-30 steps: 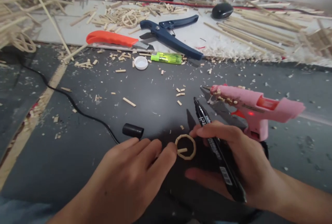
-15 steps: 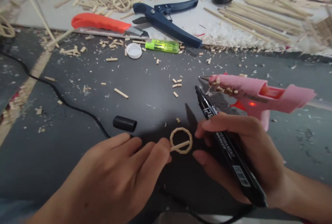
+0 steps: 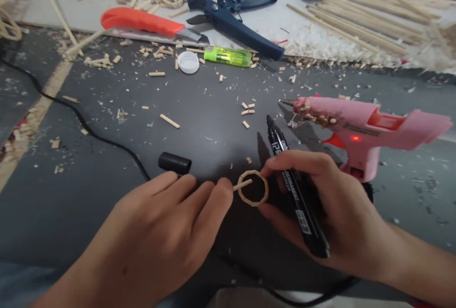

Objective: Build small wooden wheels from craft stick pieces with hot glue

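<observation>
My left hand (image 3: 174, 227) is closed around a thin wooden stick (image 3: 242, 185), whose free end reaches over a small ring of wooden segments (image 3: 265, 195). At the ring's right side, the thumb and index fingertip of my right hand (image 3: 342, 217) are at its edge. The same hand holds a black permanent marker (image 3: 294, 184), uncapped, with its tip pointing up and left. A black marker cap (image 3: 174, 162) lies just beyond my left knuckles. The far end of the stick is hidden inside my left hand.
A pink glue gun (image 3: 359, 127) with a lit red light lies at right. Farther back are an orange cutter (image 3: 142, 22), blue shears (image 3: 242, 32), a green lighter (image 3: 228, 57) and a white cap (image 3: 188, 62). A black cable (image 3: 81, 129) crosses the left side.
My right thumb and index finger have closed in on the ring's right side, and the marker has shifted in that hand. The stick's tip now reaches less far across the ring. The view has shifted slightly.
</observation>
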`<state>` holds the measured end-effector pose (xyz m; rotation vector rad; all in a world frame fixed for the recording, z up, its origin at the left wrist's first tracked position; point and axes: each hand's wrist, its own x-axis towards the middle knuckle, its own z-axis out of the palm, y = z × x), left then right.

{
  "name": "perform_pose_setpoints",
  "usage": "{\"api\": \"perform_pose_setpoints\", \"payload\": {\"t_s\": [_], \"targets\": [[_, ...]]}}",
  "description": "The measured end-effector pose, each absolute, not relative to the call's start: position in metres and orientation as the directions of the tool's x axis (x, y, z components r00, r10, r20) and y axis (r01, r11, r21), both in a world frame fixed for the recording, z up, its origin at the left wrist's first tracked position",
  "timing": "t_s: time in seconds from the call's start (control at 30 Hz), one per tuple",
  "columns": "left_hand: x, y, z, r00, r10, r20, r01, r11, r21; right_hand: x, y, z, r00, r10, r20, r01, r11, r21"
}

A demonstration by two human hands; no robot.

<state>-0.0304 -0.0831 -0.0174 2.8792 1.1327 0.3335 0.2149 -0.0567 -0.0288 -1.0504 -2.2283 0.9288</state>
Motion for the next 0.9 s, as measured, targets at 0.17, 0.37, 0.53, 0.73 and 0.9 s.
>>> {"api": "perform_pose_setpoints", "payload": {"t_s": [0.17, 0.37, 0.53, 0.73, 0.9], "targets": [[-0.0282, -0.0793, -0.0169, 0.715, 0.664, 0.218, 0.667, -0.742, 0.071, 0.2139, -0.0543, -0.0277, -0.581, 0.803, 0.134, 0.481, 0.472, -0.739], [-0.0262, -0.0841, -0.0223, 0.725, 0.664, 0.185, 0.653, -0.747, 0.124, 0.2138, -0.0547, -0.0280, -0.594, 0.792, 0.141, 0.470, 0.484, -0.739], [-0.0289, -0.0855, -0.0204, 0.715, 0.678, 0.172, 0.657, -0.735, 0.169, 0.2152, -0.0543, -0.0287, -0.600, 0.786, 0.148, 0.469, 0.496, -0.731], [-0.0294, -0.0804, -0.0186, 0.730, 0.662, 0.170, 0.638, -0.750, 0.175, 0.2161, -0.0542, -0.0290, -0.601, 0.788, 0.138, 0.486, 0.496, -0.719], [-0.0276, -0.0780, -0.0174, 0.739, 0.651, 0.173, 0.629, -0.759, 0.169, 0.2153, -0.0539, -0.0278, -0.611, 0.777, 0.153, 0.476, 0.515, -0.712]]}}
